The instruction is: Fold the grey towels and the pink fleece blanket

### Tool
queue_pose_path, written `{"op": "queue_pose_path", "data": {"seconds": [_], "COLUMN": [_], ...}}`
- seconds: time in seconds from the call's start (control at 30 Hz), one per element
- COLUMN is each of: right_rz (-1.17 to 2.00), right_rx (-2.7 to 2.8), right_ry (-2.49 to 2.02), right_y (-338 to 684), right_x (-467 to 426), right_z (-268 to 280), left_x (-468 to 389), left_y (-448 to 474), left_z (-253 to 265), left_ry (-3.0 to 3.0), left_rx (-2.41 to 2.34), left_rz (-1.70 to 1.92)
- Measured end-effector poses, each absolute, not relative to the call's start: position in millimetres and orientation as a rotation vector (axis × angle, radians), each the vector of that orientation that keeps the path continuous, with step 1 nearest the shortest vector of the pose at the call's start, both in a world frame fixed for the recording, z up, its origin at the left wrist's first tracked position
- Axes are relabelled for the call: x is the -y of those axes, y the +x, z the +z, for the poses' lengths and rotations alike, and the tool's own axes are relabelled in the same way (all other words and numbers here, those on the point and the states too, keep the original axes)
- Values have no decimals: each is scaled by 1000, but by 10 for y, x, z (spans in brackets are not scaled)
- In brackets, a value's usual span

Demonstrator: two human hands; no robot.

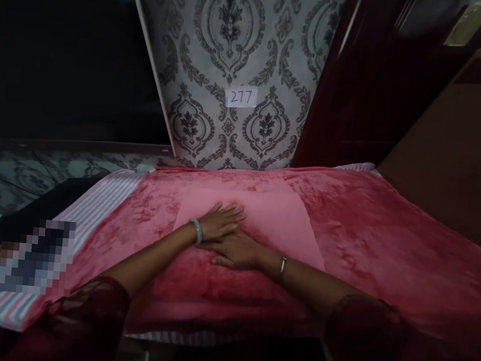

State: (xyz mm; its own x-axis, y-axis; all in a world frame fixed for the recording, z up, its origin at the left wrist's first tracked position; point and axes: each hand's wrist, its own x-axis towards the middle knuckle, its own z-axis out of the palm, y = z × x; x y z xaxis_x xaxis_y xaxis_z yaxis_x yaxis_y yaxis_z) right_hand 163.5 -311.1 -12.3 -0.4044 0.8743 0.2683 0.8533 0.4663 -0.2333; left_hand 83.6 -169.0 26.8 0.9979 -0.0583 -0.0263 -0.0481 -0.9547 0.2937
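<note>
A pink-red plush blanket (366, 231) lies spread out in front of me, with a lighter, smoother rectangle (280, 212) in its middle. My left hand (221, 222) rests flat on this paler part, fingers stretched out and a bracelet (196, 231) at the wrist. Just nearer to me, my right hand (238, 250) also lies flat on the blanket, its fingers pointing left and meeting the left hand. A thin bangle (283, 265) circles the right wrist. Neither hand grips anything that I can see.
Under the blanket a striped sheet (111, 191) shows at the left and front edges. A large dark screen (66, 53) stands at the back left. Patterned wallpaper bears a paper label (241, 97) reading 277. A brown panel (457, 149) rises on the right.
</note>
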Motion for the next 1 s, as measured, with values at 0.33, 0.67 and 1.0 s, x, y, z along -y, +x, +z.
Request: {"op": "queue_pose_path", "data": {"seconds": [0.33,0.67,1.0], "right_rz": [169,194,10], "right_rx": [2377,2354,1940], "right_ry": [-1526,-1539,-2098], "right_y": [1696,1710,2800], "right_x": [3152,3154,3461], "right_z": [-101,-51,103], "left_x": [1016,676,1464], "left_y": [1210,1201,732], "left_z": [35,308,277], "left_ry": [3038,3016,3057], "left_rx": [-123,-822,-313], "left_rz": [-61,-90,-45]}}
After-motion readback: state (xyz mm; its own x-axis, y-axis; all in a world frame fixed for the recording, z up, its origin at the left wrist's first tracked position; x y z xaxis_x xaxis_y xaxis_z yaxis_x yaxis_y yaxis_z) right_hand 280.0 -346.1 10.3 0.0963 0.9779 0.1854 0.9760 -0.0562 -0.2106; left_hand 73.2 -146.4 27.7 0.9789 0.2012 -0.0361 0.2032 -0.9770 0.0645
